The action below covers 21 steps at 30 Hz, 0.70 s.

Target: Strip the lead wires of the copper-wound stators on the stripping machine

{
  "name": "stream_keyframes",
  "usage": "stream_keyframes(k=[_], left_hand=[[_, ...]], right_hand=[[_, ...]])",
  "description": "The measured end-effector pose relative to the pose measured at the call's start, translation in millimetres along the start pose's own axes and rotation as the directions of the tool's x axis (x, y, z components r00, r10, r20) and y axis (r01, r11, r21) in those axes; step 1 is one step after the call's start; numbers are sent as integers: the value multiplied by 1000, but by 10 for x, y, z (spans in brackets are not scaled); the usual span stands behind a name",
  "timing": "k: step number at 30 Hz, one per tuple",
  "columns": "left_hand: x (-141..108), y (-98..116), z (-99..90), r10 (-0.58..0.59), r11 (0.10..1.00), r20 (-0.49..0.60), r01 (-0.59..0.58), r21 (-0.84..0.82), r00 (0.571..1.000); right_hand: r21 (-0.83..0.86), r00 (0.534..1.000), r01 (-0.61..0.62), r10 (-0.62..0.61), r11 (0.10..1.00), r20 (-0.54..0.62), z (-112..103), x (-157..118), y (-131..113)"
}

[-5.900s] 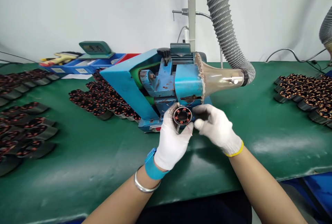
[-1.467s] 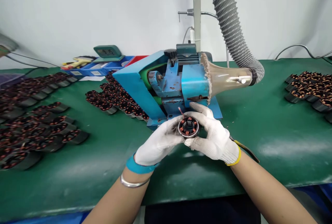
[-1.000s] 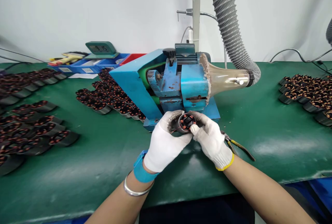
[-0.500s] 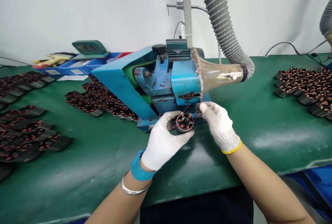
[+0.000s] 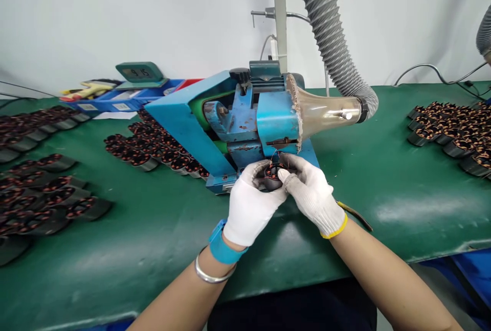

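Note:
In white gloves, both of my hands meet in front of the blue machine (image 5: 276, 116). My left hand (image 5: 255, 198) wraps the left side of a motor stator (image 5: 271, 183), a dark ring with copper windings inside. My right hand (image 5: 309, 188) closes on the ring's right side, its thumb over the top rim, hiding part of the windings. Thin wires rise from the stator toward the machine's underside; whether they touch it I cannot tell. A yellow-edged tool (image 5: 356, 215) lies partly hidden behind my right wrist.
Rows of stators stand at left (image 5: 57, 193), behind the machine (image 5: 143, 149) and at right (image 5: 452, 131). A clear funnel (image 5: 326, 111) joins the machine to a grey hose (image 5: 326, 24). Blue bins (image 5: 123, 101) and a digital clock (image 5: 140, 71) sit at back left.
My right hand has moved left and down from beside the wires onto the stator. The stator has tilted, so less of its open face shows. The tool behind my right wrist has come into view.

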<state>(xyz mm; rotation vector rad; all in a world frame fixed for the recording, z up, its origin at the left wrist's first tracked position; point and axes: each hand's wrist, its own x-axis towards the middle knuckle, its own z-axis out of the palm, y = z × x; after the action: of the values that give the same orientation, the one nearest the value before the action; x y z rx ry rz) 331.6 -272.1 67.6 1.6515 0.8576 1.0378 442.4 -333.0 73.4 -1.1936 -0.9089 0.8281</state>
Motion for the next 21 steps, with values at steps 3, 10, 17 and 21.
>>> stream_keyframes(k=[3,10,17,21], left_hand=[[11,-18,23,51,998,-38,-50,44,998],[162,15,53,113,993,-35,-112,44,993],[278,149,72,153,978,-72,-141,153,986],[281,139,93,178,976,-72,-167,137,981]], right_hand=[[30,996,-75,77,997,-50,33,-19,29],[-21,994,-69,67,997,-88,66,110,-24],[-74,993,-43,35,996,-110,67,211,-162],[-68,992,2,-11,998,-127,72,196,-125]])
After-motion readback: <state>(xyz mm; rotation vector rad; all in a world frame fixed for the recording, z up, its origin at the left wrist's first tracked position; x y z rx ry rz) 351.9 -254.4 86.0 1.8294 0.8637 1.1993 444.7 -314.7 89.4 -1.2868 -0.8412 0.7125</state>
